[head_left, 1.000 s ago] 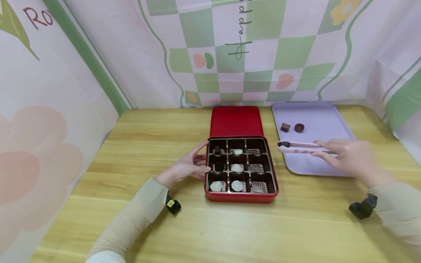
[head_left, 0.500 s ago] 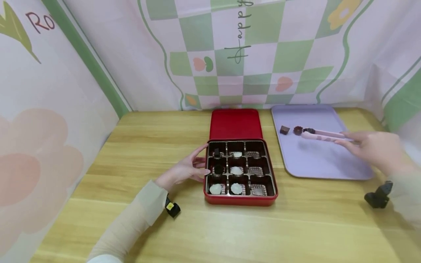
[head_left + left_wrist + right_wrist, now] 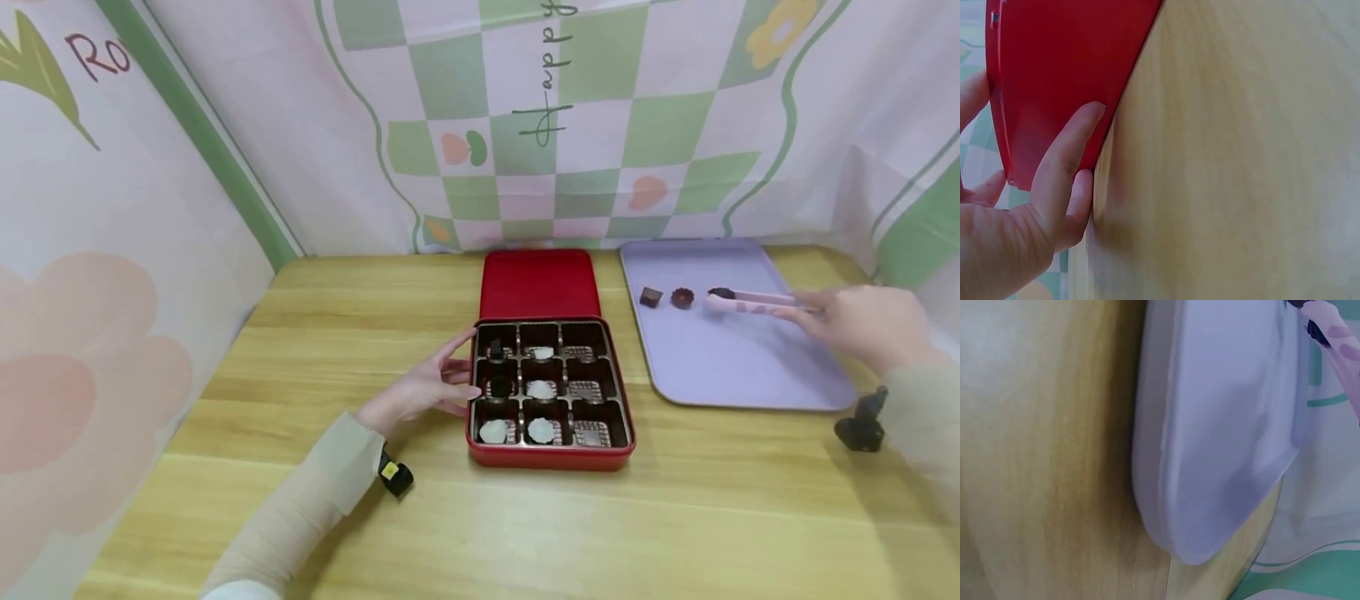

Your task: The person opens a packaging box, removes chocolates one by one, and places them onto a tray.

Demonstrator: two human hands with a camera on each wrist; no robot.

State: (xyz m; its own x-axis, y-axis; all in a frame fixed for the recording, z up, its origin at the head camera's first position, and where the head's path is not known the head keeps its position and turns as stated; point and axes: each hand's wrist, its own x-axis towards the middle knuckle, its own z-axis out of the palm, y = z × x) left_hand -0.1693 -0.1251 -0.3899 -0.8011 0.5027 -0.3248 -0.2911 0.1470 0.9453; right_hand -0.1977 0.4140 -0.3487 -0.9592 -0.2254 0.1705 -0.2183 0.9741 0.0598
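Note:
My left hand (image 3: pixel 427 383) holds the left side of a red tin box (image 3: pixel 551 454), thumb and fingers against its wall. Its dark divided insert carries dark chocolates (image 3: pixel 500 386) in the left column's back and middle cells. White chocolates (image 3: pixel 541 431) sit at front left and down the middle column; the right column shows ribbed cell floors. My right hand (image 3: pixel 862 325) pinches pink tongs (image 3: pixel 757 307), their tips over the lilac tray (image 3: pixel 742 375). At those tips is something dark; I cannot tell whether it is a chocolate or part of the tongs.
Two brown chocolates, one square (image 3: pixel 651 297) and one fluted (image 3: pixel 682 297), lie on the tray's left part. The box's red lid (image 3: pixel 537 283) lies open behind it. A patterned cloth (image 3: pixel 592 125) hangs along the table's back edge.
My right hand has carried the tongs from the tray's left edge to the right and back, over the tray. The left hand stays on the box.

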